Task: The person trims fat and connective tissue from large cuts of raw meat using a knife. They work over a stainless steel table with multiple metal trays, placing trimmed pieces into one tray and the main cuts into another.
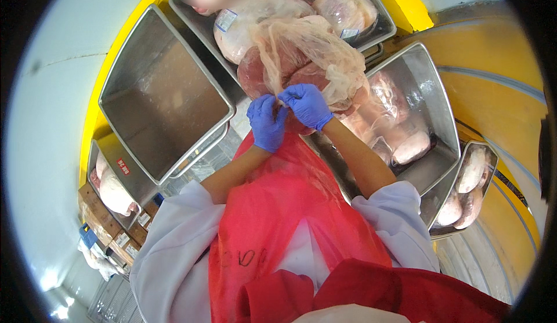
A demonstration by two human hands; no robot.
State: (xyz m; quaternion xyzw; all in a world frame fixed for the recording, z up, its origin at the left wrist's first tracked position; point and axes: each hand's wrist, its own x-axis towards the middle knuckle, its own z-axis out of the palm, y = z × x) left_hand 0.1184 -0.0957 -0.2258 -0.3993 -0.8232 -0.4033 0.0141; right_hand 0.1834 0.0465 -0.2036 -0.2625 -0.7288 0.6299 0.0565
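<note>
A large cut of red meat lies in front of me at the edge of the far steel bin. Over it hangs a loose, crumpled clear plastic bag. My left hand, in a blue glove, has its fingers closed at the bag's near edge. Beside it my right hand, also blue-gloved, pinches the gathered plastic between thumb and fingers. The two hands almost meet at their fingertips. Part of the meat is hidden behind the plastic and my hands.
The far steel bin holds several wrapped pieces of meat. A deep steel bin stands left, and another steel bin with bagged meat stands right. Smaller containers of meat sit at far right and lower left, near cardboard boxes.
</note>
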